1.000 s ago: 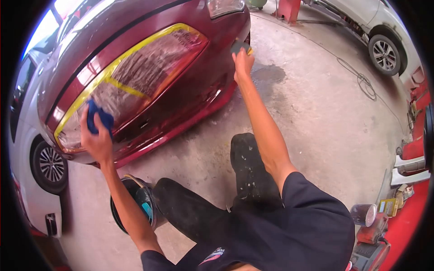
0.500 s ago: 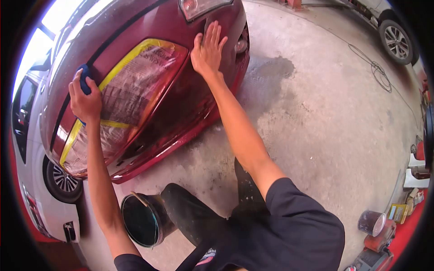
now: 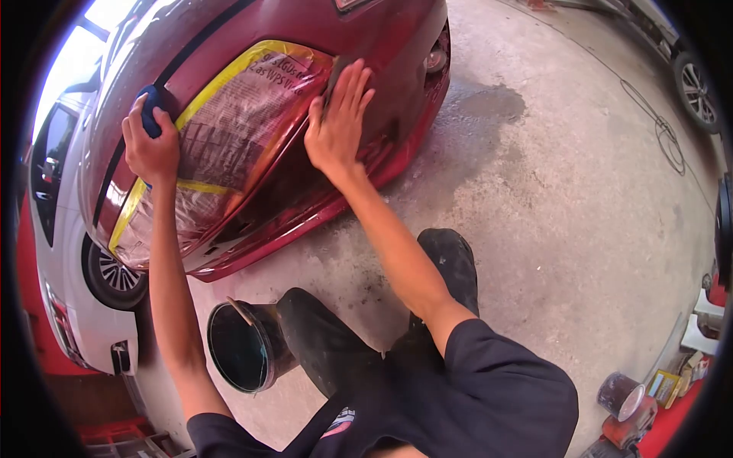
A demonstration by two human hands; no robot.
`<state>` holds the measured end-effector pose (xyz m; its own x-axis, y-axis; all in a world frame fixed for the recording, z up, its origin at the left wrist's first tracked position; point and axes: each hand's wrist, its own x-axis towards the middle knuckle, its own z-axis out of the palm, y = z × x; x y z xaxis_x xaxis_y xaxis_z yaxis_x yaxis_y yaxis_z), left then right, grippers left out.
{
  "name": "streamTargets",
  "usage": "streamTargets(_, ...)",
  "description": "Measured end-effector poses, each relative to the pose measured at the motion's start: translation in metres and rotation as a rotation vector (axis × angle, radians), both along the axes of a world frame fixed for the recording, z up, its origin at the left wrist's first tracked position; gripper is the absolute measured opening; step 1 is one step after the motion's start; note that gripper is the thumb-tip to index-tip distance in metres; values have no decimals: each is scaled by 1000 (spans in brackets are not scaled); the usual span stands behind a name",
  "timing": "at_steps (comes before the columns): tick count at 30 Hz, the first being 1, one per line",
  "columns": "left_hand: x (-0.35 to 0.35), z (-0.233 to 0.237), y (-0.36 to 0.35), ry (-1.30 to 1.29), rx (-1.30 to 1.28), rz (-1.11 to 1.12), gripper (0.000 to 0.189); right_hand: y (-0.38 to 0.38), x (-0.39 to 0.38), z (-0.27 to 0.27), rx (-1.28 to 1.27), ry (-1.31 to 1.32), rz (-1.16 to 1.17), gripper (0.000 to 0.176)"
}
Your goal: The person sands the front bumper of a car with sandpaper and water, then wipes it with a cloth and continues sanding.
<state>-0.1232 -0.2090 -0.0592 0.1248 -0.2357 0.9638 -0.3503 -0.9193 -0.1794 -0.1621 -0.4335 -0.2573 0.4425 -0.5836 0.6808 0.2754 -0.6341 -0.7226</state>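
My left hand [image 3: 152, 145] is closed round a bunched dark blue cloth [image 3: 155, 109], against the car at the upper left edge of the masked headlight. Newspaper [image 3: 238, 114] under yellow masking tape [image 3: 210, 88] covers that headlight. My right hand [image 3: 337, 126] lies flat, fingers stretched, on the dark red bumper [image 3: 397, 46] just right of the headlight. A thin grey sheet that looks like sandpaper [image 3: 334, 74] shows at the edge of its fingers; the palm hides the rest.
A black bucket [image 3: 216, 336] with dark liquid stands by my left knee. A white car [image 3: 99, 328] is close on the left. A cable [image 3: 670, 145] lies on the wet-patched concrete floor [image 3: 527, 206]. Cans, including a paint can [image 3: 620, 397], stand at lower right.
My right hand has slid with the grey sheet down the bumper, from near the upper lamp to beside the masked headlight. My left hand keeps the blue cloth at the headlight's edge. The view has shifted.
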Motion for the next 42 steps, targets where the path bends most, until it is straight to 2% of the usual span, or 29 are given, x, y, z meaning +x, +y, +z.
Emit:
streamTargets(2,1,-1,1,3,9,-2,32,-18,0,-2,-72,35,5,69)
streamTargets(4,3,-2,1,13,-4,17,32,-76,26,27,-98,27,-14,68)
streamTargets(5,3,-3,2,18,-13,31,32,-99,67,19,-370,310,-318,76)
streamTargets(8,0,-2,1,40,-17,20,32,-62,31,30,-5,93,-68,75)
streamTargets(10,-2,0,-1,41,-18,17,32,-11,-4,3,-24,50,61,74)
streamTargets(12,-3,-2,1,42,-19,31,33,-33,3,1,-109,48,60,74)
streamTargets(14,2,-3,2,37,-20,50,33,-87,52,22,-232,204,-135,75)
streamTargets(16,1,-3,0,37,-25,38,33,-92,59,25,-192,207,-158,75)
streamTargets(18,-2,-2,-1,35,-32,34,33,-50,28,23,13,42,-25,75)
streamTargets(20,-2,-2,-2,33,-29,31,33,-7,-2,1,-4,26,91,75)
streamTargets(22,-3,-4,2,36,-17,60,33,-35,8,9,-77,-13,65,78)
streamTargets(25,3,-3,-2,34,-30,51,33,-95,45,46,-57,82,-10,80)
streamTargets(28,-1,-3,1,35,-30,43,32,-45,14,24,-4,116,-12,77)
streamTargets(29,0,-2,0,28,-25,35,32,-15,1,2,-54,76,-3,76)
streamTargets(30,0,-1,-3,27,-30,34,32,-4,-4,-11,-35,92,82,76)
streamTargets(32,-1,-1,-1,38,-20,35,33,-37,8,3,-120,47,34,80)
streamTargets(35,2,-3,0,8,-17,16,33,-101,43,39,-261,210,-132,80)
streamTargets(38,-2,-2,-2,34,-28,39,33,-40,19,23,27,75,-10,77)
streamTargets(39,-2,0,-2,28,-23,37,33,-16,6,6,15,26,52,78)
streamTargets(42,1,-2,0,26,-13,29,33,-53,15,16,-121,14,1,77)
